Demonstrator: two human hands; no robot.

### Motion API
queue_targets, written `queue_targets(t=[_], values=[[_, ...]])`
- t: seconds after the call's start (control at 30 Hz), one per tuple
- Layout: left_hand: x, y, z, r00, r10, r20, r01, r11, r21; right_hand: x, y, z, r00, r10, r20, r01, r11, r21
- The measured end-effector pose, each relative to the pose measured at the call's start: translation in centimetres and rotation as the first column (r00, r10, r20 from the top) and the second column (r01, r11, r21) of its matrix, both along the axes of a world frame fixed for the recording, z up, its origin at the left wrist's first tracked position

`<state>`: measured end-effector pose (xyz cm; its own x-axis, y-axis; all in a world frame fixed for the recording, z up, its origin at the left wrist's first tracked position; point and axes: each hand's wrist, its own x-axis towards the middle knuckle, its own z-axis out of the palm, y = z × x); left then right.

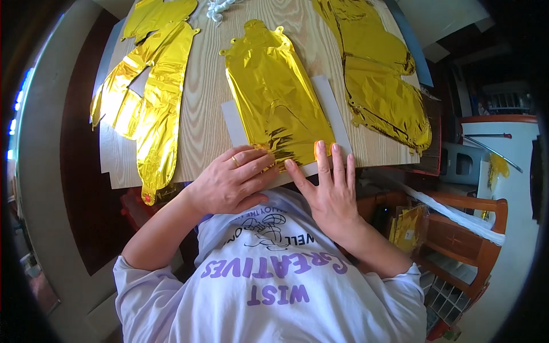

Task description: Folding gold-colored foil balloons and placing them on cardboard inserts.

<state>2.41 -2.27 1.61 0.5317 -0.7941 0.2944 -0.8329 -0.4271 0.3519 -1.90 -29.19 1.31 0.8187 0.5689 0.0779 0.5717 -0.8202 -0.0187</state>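
A gold foil balloon lies flat and uninflated in front of me, with small tabs at its far end and creases near its close end. Beneath it a pale flat sheet sticks out at both sides. My left hand, with a ring on one finger, has its fingers closed together over the balloon's near left corner, the thumb lower at the edge. Spread fingers of my right hand rest at the near right corner. A small orange patch shows beside its index finger.
More flat gold foil balloons lie on the wood-grain table, one left overhanging the near edge, one right. White string sits at the far side. A wooden chair stands right, near a bag of gold foil.
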Motion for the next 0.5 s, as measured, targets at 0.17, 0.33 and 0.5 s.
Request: queue_targets(t=[0.17, 0.33, 0.5], values=[[-0.9, 1.9, -0.2, 0.998, 0.017, 0.052, -0.020, 0.999, 0.049, 0.1, -0.1, 0.1, 1.000, 0.003, -0.009, -0.004, 1.000, -0.006], [-1.4, 2.7, 0.5, 0.996, 0.041, 0.082, -0.048, 0.995, 0.088, 0.1, -0.1, 0.0, 1.000, 0.002, -0.004, -0.003, 1.000, -0.028], [-1.3, -0.2, 1.1, 0.996, 0.068, 0.049, -0.063, 0.993, -0.098, 0.0, 0.2, 0.6, 0.999, 0.000, -0.034, -0.002, 0.998, -0.056]])
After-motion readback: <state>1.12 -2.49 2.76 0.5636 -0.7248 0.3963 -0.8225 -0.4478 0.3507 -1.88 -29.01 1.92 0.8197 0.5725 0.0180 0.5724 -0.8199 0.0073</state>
